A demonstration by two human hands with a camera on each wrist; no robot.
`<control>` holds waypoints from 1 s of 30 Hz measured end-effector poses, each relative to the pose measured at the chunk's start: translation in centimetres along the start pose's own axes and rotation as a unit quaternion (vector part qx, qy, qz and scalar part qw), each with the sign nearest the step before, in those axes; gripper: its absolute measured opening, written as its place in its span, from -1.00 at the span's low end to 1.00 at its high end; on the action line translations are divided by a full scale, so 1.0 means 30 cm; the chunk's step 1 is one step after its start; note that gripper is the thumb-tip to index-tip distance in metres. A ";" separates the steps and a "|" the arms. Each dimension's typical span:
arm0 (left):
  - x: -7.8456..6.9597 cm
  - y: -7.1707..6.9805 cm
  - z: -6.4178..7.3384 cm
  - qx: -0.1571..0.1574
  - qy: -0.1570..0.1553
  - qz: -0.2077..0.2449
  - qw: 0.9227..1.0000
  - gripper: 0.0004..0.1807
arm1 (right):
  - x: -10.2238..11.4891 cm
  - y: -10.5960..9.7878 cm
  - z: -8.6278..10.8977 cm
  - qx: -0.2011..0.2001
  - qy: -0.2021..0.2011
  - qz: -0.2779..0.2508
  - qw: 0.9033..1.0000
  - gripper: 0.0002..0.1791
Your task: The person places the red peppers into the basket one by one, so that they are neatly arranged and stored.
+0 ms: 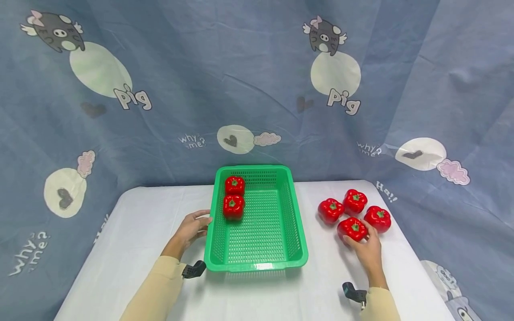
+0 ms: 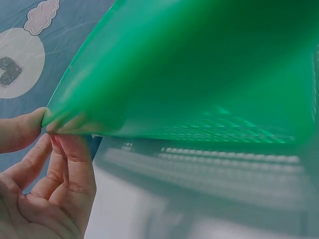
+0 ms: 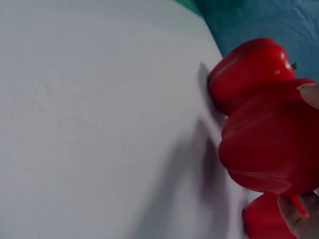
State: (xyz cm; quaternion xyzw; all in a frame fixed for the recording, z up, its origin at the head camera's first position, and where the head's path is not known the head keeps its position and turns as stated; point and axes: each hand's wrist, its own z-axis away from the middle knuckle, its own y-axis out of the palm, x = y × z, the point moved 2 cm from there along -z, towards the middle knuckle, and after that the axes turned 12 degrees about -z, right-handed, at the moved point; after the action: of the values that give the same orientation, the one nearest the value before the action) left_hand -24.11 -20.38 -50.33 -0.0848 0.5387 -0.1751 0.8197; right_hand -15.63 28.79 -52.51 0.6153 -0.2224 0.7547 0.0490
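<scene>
My left hand [image 1: 188, 229] is at the left side of a green plastic basket [image 1: 299, 240] with slotted walls. In the left wrist view, its thumb and fingers pinch the basket's rim [image 2: 75, 107]. Two red bell peppers stand one behind the other inside, along the left wall: a rear one [image 1: 234, 185] and a front one [image 1: 233, 207]. To the right of the basket, my right hand [image 1: 368, 252] grips another red bell pepper [image 1: 351, 228] between thumb and fingers. I cannot tell whether this pepper is off the table.
Close around the held pepper are three more red bell peppers: one at left [image 1: 331, 210], one behind [image 1: 355, 200] and one at right [image 1: 378, 219]. A white cloth covers the table [image 1: 132, 263]. Behind it hangs a blue patterned curtain [image 1: 265, 89].
</scene>
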 end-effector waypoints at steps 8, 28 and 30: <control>-0.007 -0.004 0.003 0.001 -0.007 -0.006 1.000 -0.48 | 0.051 -0.014 0.026 0.035 -0.013 0.017 0.999 -0.04; -0.007 -0.001 0.002 0.006 -0.013 -0.004 1.000 -0.47 | 0.216 0.008 0.043 0.126 -0.072 0.049 0.988 -0.06; -0.007 0.000 0.001 0.007 -0.017 -0.004 1.000 -0.46 | 0.229 0.015 0.046 0.136 -0.073 0.049 0.987 -0.06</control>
State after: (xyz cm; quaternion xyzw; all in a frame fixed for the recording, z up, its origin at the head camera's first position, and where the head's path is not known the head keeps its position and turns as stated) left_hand -24.15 -20.30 -50.12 -0.0840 0.5235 -0.1807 0.8284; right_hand -16.18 26.47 -45.90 0.6578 -0.1506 0.7327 -0.0885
